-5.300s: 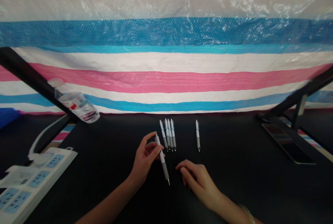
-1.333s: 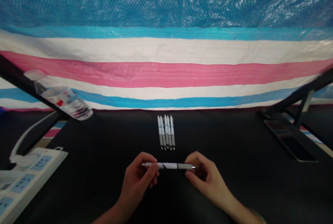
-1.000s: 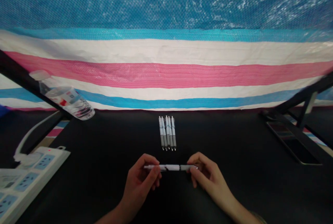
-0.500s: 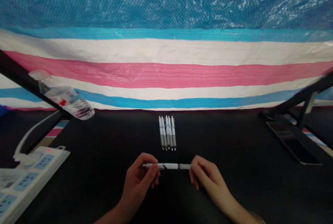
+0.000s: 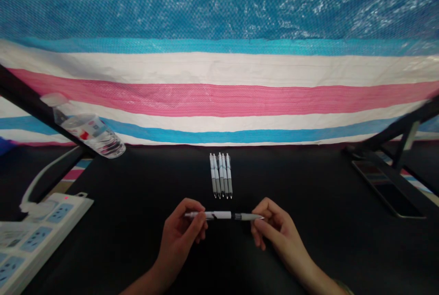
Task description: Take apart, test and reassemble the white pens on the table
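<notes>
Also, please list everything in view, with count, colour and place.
Held pen: one, white and grey, between hands
Other pens: five, white and grey, table centre
Table: one, black, beneath pens
Bottle: one, clear, far left
Power strip: one, white and blue, left
Plugged cable: one, white, left
Phone: one, dark, right
Striped sheet: one, multicoloured, behind
Frame bars: several, black, both sides
Unclear object: one, blue, left edge
Left hand: one, pen's white end
Right hand: one, pen's grey end

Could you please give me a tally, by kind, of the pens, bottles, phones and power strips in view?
Pens: 6 (5 lying in a row, plus the held pen)
Bottle: 1
Phone: 1
Power strip: 1
Total: 9
</notes>
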Available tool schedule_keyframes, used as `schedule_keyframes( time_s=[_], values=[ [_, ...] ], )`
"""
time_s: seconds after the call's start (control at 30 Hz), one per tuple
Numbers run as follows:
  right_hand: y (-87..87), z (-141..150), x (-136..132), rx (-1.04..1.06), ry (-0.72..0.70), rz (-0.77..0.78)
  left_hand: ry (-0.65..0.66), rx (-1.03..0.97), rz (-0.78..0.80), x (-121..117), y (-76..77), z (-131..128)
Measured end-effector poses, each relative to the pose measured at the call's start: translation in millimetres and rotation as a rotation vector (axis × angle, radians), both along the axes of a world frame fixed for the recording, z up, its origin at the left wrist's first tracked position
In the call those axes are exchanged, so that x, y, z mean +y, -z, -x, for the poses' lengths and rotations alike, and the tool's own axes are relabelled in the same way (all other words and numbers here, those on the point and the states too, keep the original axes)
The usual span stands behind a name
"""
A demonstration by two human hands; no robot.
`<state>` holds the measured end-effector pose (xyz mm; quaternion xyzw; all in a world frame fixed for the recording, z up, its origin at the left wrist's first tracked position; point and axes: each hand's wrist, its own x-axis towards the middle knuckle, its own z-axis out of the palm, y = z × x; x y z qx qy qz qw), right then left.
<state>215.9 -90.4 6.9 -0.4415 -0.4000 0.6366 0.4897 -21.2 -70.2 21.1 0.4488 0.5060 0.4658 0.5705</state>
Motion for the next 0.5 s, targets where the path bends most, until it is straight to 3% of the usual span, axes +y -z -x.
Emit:
schedule_keyframes(
  time_s=[0.33,0.5],
  values=[
    [-3.3,-8.0,-3.8,0.075,0.347,-0.049,-0.064,-0.02,-0.006,4.1,-1.1,5.1],
    [-4.0,-7.2,-3.5,0.084,0.354,-0.056,-0.069,-0.027,-0.007,4.8,-0.5,5.7]
  ],
)
